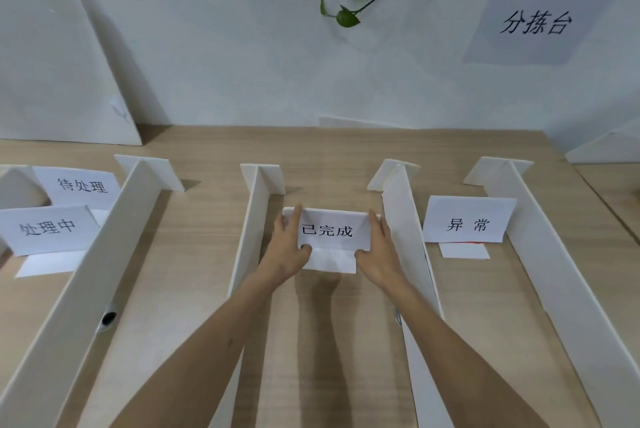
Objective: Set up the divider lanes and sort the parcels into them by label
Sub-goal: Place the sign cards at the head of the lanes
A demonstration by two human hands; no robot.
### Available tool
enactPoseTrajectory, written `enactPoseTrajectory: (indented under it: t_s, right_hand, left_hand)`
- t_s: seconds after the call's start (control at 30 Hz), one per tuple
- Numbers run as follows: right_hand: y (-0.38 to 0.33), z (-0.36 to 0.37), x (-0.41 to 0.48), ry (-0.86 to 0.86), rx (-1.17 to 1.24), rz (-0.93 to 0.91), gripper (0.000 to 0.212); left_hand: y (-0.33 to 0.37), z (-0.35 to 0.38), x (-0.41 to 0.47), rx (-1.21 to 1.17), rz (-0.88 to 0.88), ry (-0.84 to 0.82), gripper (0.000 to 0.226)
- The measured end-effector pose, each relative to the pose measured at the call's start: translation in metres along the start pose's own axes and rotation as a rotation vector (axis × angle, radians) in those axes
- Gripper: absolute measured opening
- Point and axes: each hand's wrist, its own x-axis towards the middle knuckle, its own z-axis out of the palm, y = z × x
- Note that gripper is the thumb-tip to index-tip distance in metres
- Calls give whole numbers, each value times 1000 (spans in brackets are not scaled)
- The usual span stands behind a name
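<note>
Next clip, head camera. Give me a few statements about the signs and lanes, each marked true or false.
1. The left hand and right hand both hold the 已完成 sign. True.
2. The 异常 sign stands in the same lane as the held sign. False: it stands one lane to the right, beyond a divider.
3. The 处理中 sign and 待处理 sign sit left of the leftmost divider. True.
4. Parcels fill the lane where the hands are. False: no parcel shows there, only the held sign.
</note>
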Motion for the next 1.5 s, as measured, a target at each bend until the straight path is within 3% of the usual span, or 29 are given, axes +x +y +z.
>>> enactPoseTrajectory:
  t_s: [0.3, 0.57, 0.93, 1.1, 1.27, 1.5]
  right_hand:
    - [-34, -23, -43, 29, -48, -40, 91]
    - [-108, -17, -134, -24, -149, -148, 78]
    - [-253, 84, -308, -39, -227, -302, 78]
    - [-321, 154, -378, -86, -213, -338, 74]
    - [-371, 212, -412, -127, -215, -437, 74]
    - [-410, 264, -387, -159, -282, -439, 74]
  left_hand:
    - [16, -35, -41, 22, 41, 100, 87]
    - [19, -94, -145, 64, 83, 147, 75]
    - [-82, -239, -327, 183, 172, 261, 72]
    - [-141, -308, -404, 255, 123, 251, 72]
    - [-198, -358, -437, 280, 92, 304, 75]
    - [-253, -405, -419, 256, 91, 311, 69]
